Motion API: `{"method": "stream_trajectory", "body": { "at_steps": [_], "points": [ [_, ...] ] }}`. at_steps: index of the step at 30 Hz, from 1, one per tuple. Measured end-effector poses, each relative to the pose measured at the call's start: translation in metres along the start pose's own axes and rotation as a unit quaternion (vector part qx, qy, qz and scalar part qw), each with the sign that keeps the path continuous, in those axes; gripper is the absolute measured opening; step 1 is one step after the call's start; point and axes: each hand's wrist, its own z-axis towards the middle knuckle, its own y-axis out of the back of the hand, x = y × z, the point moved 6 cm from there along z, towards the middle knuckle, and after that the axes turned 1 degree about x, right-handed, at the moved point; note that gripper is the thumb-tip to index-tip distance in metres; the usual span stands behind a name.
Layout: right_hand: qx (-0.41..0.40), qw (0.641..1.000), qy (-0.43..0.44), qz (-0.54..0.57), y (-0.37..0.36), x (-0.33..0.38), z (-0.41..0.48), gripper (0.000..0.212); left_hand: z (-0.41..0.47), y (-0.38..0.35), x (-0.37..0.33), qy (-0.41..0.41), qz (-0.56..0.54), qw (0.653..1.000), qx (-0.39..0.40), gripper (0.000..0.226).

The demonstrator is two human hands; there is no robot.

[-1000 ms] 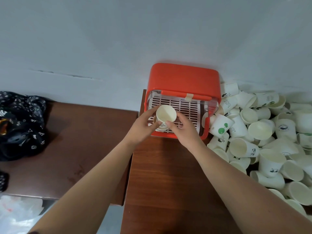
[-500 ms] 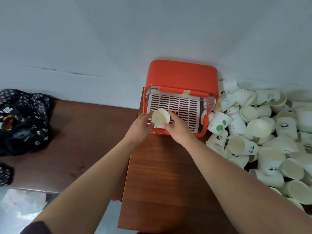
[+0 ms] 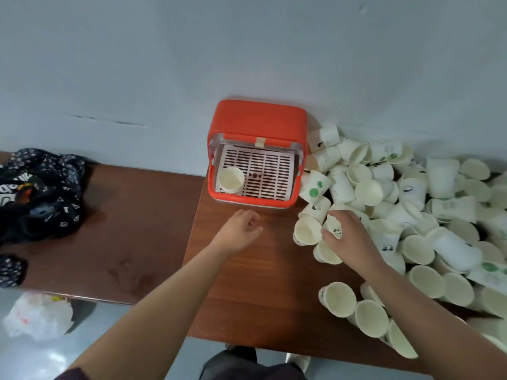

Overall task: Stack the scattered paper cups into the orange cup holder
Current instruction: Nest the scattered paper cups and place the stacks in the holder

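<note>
A brown wooden table [image 3: 247,283] is seen from above, set against a plain pale grey wall [image 3: 247,45] that fills the upper half of the frame. A second, darker table [image 3: 123,229] adjoins it on the left and carries a black patterned cloth [image 3: 35,193] at the left edge of the frame. On the grey floor at the lower left a crumpled white plastic bag [image 3: 38,315] is seen.

The orange cup holder [image 3: 258,152] stands at the centre of the frame, against the wall, with its slatted white tray [image 3: 263,174] exposed. One paper cup [image 3: 231,180] stands upright, mouth up, in the front left corner of that tray. A large pile of cups [image 3: 411,201] is spread over the right side of the table, most of them lying on their sides.

Compared with half a second ago, the cup that was held by both hands over the tray has been left standing in the holder, and both hands have been withdrawn from it.

The left hand [image 3: 241,229] is now held empty, its fingers loosely curled, over bare wood just in front of the holder. The right hand [image 3: 345,237] is laid on the near edge of the pile, its fingers closed around a cup with a small black print [image 3: 333,229], just beside an open-mouthed cup [image 3: 306,233] lying on its side. The cup in the holder is well apart from the right hand and near the left.
</note>
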Motion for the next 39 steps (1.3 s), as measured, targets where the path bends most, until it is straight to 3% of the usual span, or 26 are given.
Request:
{"method": "stream_trajectory", "body": {
  "at_steps": [4,9,16,23,33,39],
  "points": [
    [0.028,0.998,0.008,-0.064,0.000,-0.038,-0.021,0.060,0.005,-0.057,-0.033,-0.011,0.036,0.998,0.054,0.065],
    [0.062,0.989,0.012,-0.135,-0.029,-0.062,-0.031,0.080,0.025,-0.099,-0.055,-0.012,0.098,0.994,0.041,0.098],
    [0.050,0.986,-0.015,-0.160,-0.055,-0.075,-0.022,0.092,0.046,-0.127,-0.062,-0.023,0.121,0.992,0.001,0.087],
    [-0.006,0.989,-0.007,-0.149,-0.049,-0.058,-0.010,0.069,0.047,-0.116,-0.049,-0.024,0.071,0.997,-0.029,0.080],
    [-0.036,0.999,0.029,-0.008,0.005,0.024,0.007,0.079,0.004,0.012,-0.029,-0.029,-0.046,0.992,-0.114,0.080],
    [-0.065,0.993,0.067,0.071,0.011,0.100,0.042,0.075,0.005,0.106,0.001,-0.006,-0.074,0.970,-0.232,0.077]
  ]
}}
